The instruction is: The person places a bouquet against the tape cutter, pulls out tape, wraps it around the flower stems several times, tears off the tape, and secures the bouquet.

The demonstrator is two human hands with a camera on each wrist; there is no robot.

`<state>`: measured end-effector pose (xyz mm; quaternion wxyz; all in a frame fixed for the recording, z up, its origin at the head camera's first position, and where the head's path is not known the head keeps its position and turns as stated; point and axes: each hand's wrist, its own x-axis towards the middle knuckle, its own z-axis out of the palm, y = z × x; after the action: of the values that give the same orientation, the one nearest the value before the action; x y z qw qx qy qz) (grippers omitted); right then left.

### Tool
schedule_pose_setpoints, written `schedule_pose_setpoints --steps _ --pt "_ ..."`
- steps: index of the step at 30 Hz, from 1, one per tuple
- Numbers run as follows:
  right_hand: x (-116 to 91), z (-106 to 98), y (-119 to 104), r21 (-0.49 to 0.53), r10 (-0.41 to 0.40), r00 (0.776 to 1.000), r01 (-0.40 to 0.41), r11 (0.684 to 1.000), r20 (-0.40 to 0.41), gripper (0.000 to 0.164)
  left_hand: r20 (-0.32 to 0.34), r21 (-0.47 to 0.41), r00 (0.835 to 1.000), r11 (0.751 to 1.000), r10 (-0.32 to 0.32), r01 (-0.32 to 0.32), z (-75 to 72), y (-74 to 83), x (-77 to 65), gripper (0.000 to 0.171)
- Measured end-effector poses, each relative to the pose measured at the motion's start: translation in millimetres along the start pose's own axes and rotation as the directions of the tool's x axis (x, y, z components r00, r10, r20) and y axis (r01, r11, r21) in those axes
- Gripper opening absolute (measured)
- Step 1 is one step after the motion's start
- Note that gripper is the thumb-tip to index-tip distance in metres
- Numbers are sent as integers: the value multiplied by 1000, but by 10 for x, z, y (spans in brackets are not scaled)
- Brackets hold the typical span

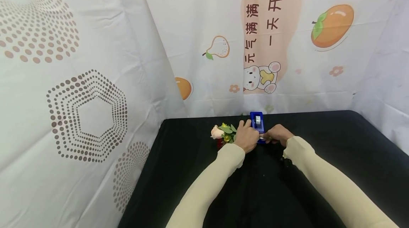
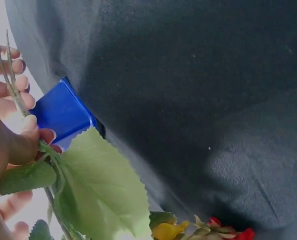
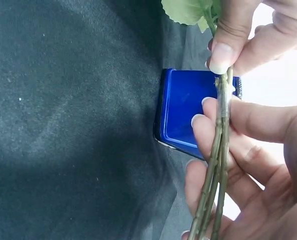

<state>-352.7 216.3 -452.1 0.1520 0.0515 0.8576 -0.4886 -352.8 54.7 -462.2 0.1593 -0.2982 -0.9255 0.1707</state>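
Note:
A small bunch of flowers with a pale pink rose (image 1: 217, 132), yellow blooms and green leaves (image 2: 103, 185) lies sideways between the hands. My left hand (image 1: 247, 136) pinches its stems just below the leaves, between thumb and finger. Lower down, my right hand (image 1: 278, 134) holds the same stems (image 3: 213, 175) with thumb and fingertips. A strip of clear tape (image 3: 223, 102) lies around the stems at the right thumb. Right behind the hands is a blue tape dispenser (image 1: 257, 122) with a tape roll in it, its blue end (image 3: 188, 110) partly hidden by the fingers.
Black cloth covers the table (image 1: 255, 185). A white curtain (image 1: 207, 79) with fruit prints hangs along its back edge, and another patterned curtain (image 1: 86, 114) is at the left. Red and yellow blooms (image 2: 171, 230) hang near the cloth below the left hand.

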Motion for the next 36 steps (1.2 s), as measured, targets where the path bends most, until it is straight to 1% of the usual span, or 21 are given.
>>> schedule_pose_setpoints --steps 2,4,7,9,11,14,17,19,21,23,25,27,29,32,34,36 --pt "-1 16 8 1 1 1000 -1 1000 -9 27 -6 1 1000 1000 8 -8 2 -3 -17 31" --pt "-10 25 27 -8 -20 1000 19 1000 -10 29 -21 5 1000 1000 15 -15 3 -8 -33 31" --pt "-33 20 80 -22 -53 998 54 998 16 30 -38 33 999 999 36 -35 -8 -14 -71 31" --pt "-68 10 116 -22 -68 997 69 997 48 30 -54 64 996 995 77 -73 -4 -15 -102 27" --pt "-103 -9 150 -3 -62 995 62 998 74 29 -63 104 989 986 136 -128 -11 -19 -135 25" --pt "-152 -26 200 49 -51 993 46 998 103 31 -83 161 970 964 228 -213 -14 -29 -173 24" --pt "-190 -32 265 103 -49 991 36 994 123 36 -120 213 944 937 308 -279 -32 -40 -218 25" --pt "-225 -32 305 125 -54 989 36 991 138 40 -156 249 920 915 360 -316 -41 -45 -248 26" --pt "-269 -24 339 151 -42 988 20 988 146 41 -187 285 892 891 412 -353 -46 -49 -278 25" --pt "-332 -21 377 162 -42 987 17 987 154 41 -207 323 863 865 461 -385 -63 -43 -304 25" --pt "-388 -10 406 169 -52 985 24 985 163 41 -216 350 841 844 496 -407 -86 -41 -331 23" --pt "-428 14 418 189 -53 986 23 982 155 40 -218 368 829 830 516 -419 -106 -45 -356 21" --pt "-450 40 422 207 -71 985 37 978 156 40 -221 378 823 824 523 -422 -128 -52 -378 19" --pt "-476 87 411 267 -59 987 17 964 152 39 -238 389 816 821 528 -418 -147 -71 -406 17" --pt "-499 113 407 296 -59 983 6 955 172 40 -250 387 812 823 528 -416 -148 -85 -424 19" --pt "-525 138 402 325 -43 979 -24 946 200 42 -262 383 808 825 528 -415 -153 -100 -449 20"
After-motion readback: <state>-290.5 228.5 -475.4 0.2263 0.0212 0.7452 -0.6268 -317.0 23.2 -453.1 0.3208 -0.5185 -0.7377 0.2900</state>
